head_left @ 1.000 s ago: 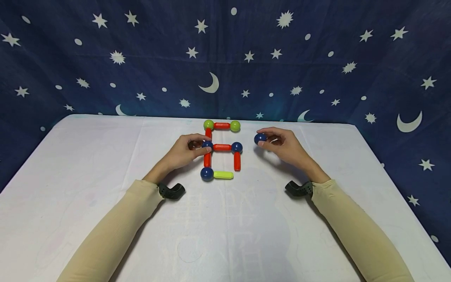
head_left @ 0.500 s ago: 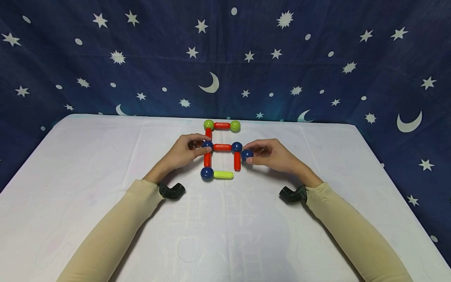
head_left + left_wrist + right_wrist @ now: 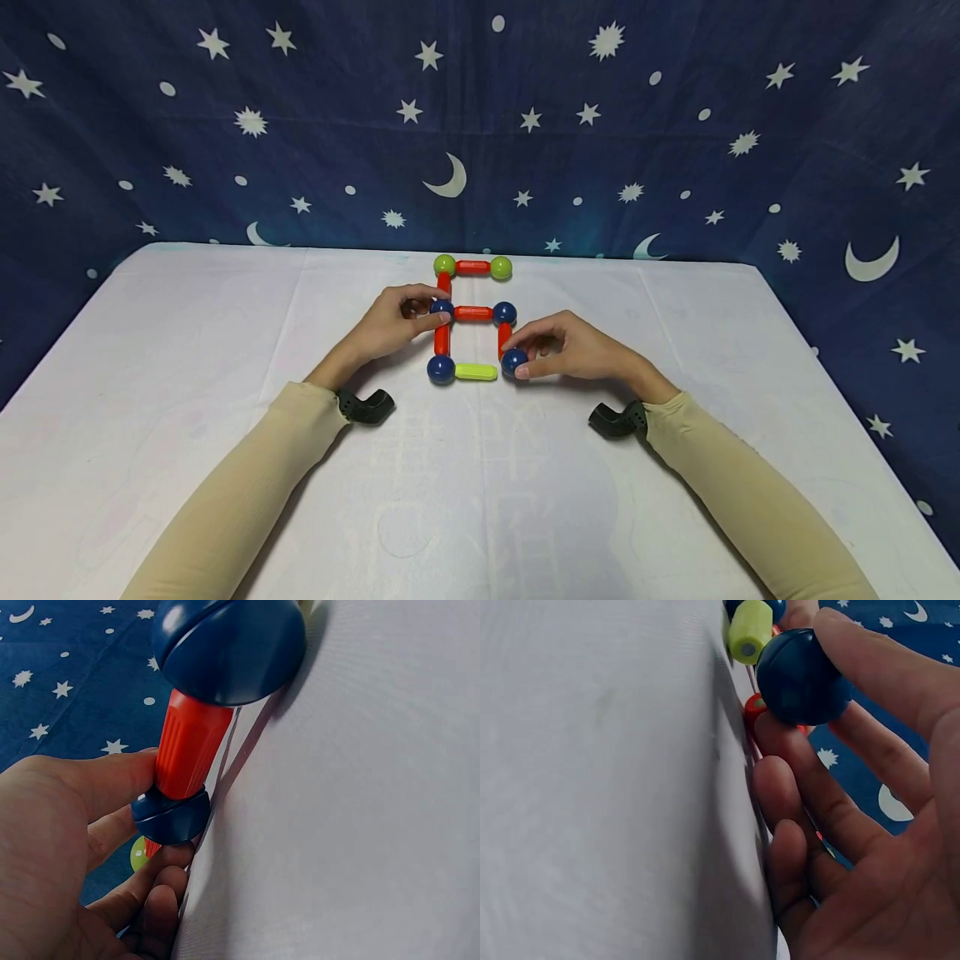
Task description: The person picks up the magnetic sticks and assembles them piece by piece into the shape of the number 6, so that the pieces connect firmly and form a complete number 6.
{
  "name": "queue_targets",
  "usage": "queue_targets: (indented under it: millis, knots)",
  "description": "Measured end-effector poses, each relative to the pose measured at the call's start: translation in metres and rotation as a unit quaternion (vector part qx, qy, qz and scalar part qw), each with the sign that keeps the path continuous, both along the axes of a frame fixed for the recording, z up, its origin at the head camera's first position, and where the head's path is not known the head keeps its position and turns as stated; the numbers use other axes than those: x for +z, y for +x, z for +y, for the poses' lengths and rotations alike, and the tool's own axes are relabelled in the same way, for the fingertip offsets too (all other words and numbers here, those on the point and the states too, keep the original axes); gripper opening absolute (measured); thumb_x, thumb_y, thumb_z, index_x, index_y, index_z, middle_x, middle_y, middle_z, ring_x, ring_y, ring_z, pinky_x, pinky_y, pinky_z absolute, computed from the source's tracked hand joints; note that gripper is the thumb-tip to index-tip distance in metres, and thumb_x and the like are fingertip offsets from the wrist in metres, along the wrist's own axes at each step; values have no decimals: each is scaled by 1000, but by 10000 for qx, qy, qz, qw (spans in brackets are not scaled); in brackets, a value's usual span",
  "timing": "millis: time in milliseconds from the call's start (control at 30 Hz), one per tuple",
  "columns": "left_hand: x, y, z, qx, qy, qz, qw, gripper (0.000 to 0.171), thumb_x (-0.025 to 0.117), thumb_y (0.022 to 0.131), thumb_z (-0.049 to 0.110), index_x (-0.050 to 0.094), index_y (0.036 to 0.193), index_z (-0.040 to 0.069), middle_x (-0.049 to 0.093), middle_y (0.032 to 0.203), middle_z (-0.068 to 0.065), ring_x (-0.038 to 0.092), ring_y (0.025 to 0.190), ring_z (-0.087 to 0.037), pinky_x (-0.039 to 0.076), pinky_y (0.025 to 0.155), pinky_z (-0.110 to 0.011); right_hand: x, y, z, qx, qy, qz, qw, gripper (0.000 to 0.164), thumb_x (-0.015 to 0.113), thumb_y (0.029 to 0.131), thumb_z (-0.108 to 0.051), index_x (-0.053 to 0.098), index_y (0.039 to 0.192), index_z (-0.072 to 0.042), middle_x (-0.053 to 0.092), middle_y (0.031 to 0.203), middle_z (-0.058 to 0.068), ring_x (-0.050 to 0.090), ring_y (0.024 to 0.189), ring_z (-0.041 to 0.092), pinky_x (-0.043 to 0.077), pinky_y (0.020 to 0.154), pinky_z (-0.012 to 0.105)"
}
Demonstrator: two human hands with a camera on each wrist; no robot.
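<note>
Magnetic sticks and balls form a flat figure on the table. My left hand [image 3: 390, 323] pinches the blue ball [image 3: 442, 309] at the middle of its left side; a red stick [image 3: 192, 742] joins that ball to the lower-left blue ball [image 3: 236, 652]. Between thumb and fingers, my right hand [image 3: 573, 346] holds another blue ball [image 3: 802, 679] at the lower-right corner. Close to this ball are the ends of a lime stick [image 3: 476, 372] and a vertical red stick [image 3: 505, 337]; whether it touches them I cannot tell.
Two green balls [image 3: 500, 267] with a red stick [image 3: 472, 267] between them form the figure's top. A further blue ball [image 3: 505, 313] sits mid-right. The white-covered table [image 3: 225, 333] ends at a starry blue cloth [image 3: 322, 125] behind.
My right hand has carried its blue ball leftward and toward me, past the mid-right ball, to the lower-right corner. The left hand stays on its ball.
</note>
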State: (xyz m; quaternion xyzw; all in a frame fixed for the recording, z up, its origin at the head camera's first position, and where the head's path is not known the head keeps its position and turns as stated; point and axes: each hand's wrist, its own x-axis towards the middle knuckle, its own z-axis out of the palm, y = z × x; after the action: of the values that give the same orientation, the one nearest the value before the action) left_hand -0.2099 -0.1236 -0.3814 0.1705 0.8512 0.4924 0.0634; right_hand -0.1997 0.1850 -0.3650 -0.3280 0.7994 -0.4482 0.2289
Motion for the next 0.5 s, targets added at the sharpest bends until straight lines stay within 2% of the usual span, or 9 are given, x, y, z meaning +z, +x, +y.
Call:
queue_targets:
  millis: [500]
  knots:
    - [-2,-1,0,-5,14,10,10000,37,73,95,21,69,129,7,58,99,-11,51,87,-26,42,64,-28,-9,2,-4,14,228,235,9995,36,85,83,-16,75,117,-12,64,93,2,55,87,24,40,73,31]
